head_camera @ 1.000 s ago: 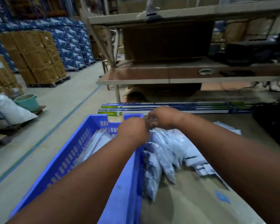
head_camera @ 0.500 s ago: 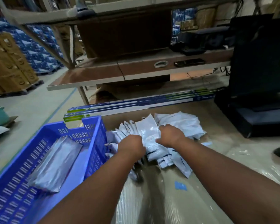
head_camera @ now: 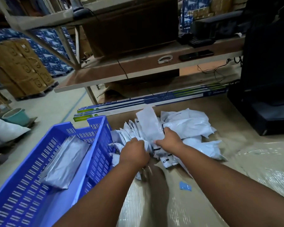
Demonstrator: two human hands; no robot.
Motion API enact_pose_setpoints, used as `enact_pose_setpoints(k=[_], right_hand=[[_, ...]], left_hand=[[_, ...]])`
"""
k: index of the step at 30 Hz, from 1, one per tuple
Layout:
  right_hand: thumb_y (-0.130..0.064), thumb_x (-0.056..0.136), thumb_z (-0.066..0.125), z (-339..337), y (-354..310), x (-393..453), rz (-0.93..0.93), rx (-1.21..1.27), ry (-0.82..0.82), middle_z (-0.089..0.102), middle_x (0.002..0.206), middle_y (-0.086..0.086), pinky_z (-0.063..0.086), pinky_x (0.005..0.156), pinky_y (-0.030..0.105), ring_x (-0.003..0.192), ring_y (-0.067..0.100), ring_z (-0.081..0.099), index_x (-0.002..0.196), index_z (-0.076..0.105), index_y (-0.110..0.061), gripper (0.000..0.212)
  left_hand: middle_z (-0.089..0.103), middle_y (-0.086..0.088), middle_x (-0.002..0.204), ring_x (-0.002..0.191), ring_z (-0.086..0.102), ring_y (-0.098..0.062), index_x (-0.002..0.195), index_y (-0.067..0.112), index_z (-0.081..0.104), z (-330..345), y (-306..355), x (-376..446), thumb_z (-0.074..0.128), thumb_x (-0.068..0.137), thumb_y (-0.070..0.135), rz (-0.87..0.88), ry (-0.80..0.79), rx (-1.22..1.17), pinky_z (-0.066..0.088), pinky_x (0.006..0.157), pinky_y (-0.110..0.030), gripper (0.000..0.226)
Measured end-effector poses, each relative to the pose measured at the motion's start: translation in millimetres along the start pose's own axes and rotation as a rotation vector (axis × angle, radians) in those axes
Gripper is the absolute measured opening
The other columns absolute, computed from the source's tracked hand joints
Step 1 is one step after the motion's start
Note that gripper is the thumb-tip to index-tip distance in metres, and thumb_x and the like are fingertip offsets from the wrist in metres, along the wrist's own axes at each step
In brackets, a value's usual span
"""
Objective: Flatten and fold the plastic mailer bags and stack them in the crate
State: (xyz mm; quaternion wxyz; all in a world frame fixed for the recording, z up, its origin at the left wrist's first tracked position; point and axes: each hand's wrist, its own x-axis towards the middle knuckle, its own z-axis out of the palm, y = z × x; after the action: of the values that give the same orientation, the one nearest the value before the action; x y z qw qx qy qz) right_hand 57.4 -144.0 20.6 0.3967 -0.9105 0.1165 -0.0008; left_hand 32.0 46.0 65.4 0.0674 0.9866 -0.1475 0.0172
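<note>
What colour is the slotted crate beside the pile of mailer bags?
Blue, seen best in the head view: the crate is bright blue plastic.

Your mailer bags [head_camera: 184,126] are thin pale plastic, creased and softly glossy; the flattened one in the crate [head_camera: 65,163] looks silvery and smoother. The crate [head_camera: 95,154] itself is hard blue plastic, slotted and slightly shiny. Your table [head_camera: 211,112] looks like matt brown cardboard at the far side, with glossy clear film [head_camera: 261,176] (rippled, catching light) nearer you on the right. The far shelf [head_camera: 138,69] is smooth brown board.
</note>
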Motion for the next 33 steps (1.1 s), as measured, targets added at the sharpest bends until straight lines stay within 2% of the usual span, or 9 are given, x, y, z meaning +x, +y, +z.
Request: enact_pose_setpoints(k=[4,6,11,14,18,22,27,30,33], right_hand=[[-0.041,0.09,0.073,-42,5,-29,-0.126,0.059,0.037,0.066,0.106,-0.003,0.053,0.071,0.037,0.095,0.024,0.065,0.118,0.049,-0.032,0.037],[-0.038,0.094,0.065,-61,15,-55,-0.193,-0.052,0.043,0.068,0.104,-0.003,0.056,0.073,0.04,0.092,0.024,0.065,0.12,0.049,-0.037,0.03],[-0.032,0.088,0.059,-81,60,-134,-0.365,-0.38,0.115,0.072,0.103,-0.008,0.055,0.078,0.043,0.095,0.025,0.066,0.124,0.056,-0.039,0.037],[-0.031,0.077,0.06,-69,93,-178,-0.448,-0.607,0.034,0.071,0.104,-0.008,0.052,0.077,0.044,0.095,0.027,0.065,0.125,0.062,-0.038,0.049],[-0.034,0.08,0.064,-33,138,-224,-0.593,-0.681,-0.015,0.064,0.131,0.004,0.049,0.082,0.046,0.11,0.033,0.062,0.133,0.062,-0.031,0.054],[-0.052,0.088,0.067,-20,155,-245,-0.612,-0.647,-0.061,0.056,0.15,0.007,0.044,0.091,0.046,0.128,0.032,0.056,0.139,0.062,-0.033,0.055],[-0.055,0.095,0.063,-29,165,-256,-0.657,-0.539,-0.05,0.061,0.143,-0.001,0.043,0.092,0.047,0.12,0.028,0.059,0.132,0.068,-0.034,0.043],[-0.051,0.103,0.052,-30,168,-255,-0.586,-0.501,0.005,0.055,0.15,0.003,0.04,0.11,0.051,0.135,0.029,0.052,0.141,0.062,-0.027,0.047],[-0.053,0.108,0.031,-26,164,-246,-0.398,-0.576,0.001,0.033,0.168,0.012,0.024,0.127,0.055,0.156,0.032,0.029,0.158,0.042,-0.013,0.064]], left_hand=[[0.058,0.0,0.114,0.108,0.059,-0.024,0.107,0.023,0.067,-3,5,-9,0.061,0.093,0.045,0.082,0.172,-0.049,0.055,0.088,-0.04,0.027],[0.061,0.002,0.106,0.101,0.06,-0.021,0.103,0.023,0.068,-6,9,-16,0.059,0.096,0.044,0.137,0.263,-0.064,0.056,0.084,-0.038,0.024],[0.054,0.009,0.075,0.072,0.058,-0.017,0.075,0.025,0.059,1,22,-61,0.054,0.099,0.04,0.291,0.319,-0.068,0.049,0.062,-0.035,0.029],[0.052,0.006,0.069,0.065,0.056,-0.02,0.067,0.023,0.054,20,21,-101,0.059,0.099,0.033,0.381,0.426,-0.148,0.043,0.056,-0.037,0.033],[0.048,0.001,0.068,0.062,0.051,-0.026,0.067,0.018,0.053,40,35,-133,0.063,0.097,0.026,0.473,0.479,-0.213,0.042,0.055,-0.04,0.033],[0.045,-0.003,0.069,0.062,0.044,-0.027,0.066,0.014,0.052,60,51,-150,0.063,0.098,0.023,0.528,0.456,-0.194,0.039,0.054,-0.043,0.035],[0.052,-0.007,0.08,0.072,0.046,-0.029,0.073,0.01,0.057,77,65,-165,0.063,0.098,0.021,0.545,0.361,-0.18,0.041,0.066,-0.046,0.029],[0.062,-0.007,0.103,0.093,0.056,-0.03,0.096,0.009,0.068,88,73,-171,0.063,0.099,0.024,0.522,0.225,-0.16,0.048,0.082,-0.046,0.016],[0.065,-0.013,0.125,0.112,0.061,-0.032,0.117,0.004,0.071,100,82,-174,0.066,0.096,0.016,0.545,0.199,-0.149,0.049,0.1,-0.042,0.024]])
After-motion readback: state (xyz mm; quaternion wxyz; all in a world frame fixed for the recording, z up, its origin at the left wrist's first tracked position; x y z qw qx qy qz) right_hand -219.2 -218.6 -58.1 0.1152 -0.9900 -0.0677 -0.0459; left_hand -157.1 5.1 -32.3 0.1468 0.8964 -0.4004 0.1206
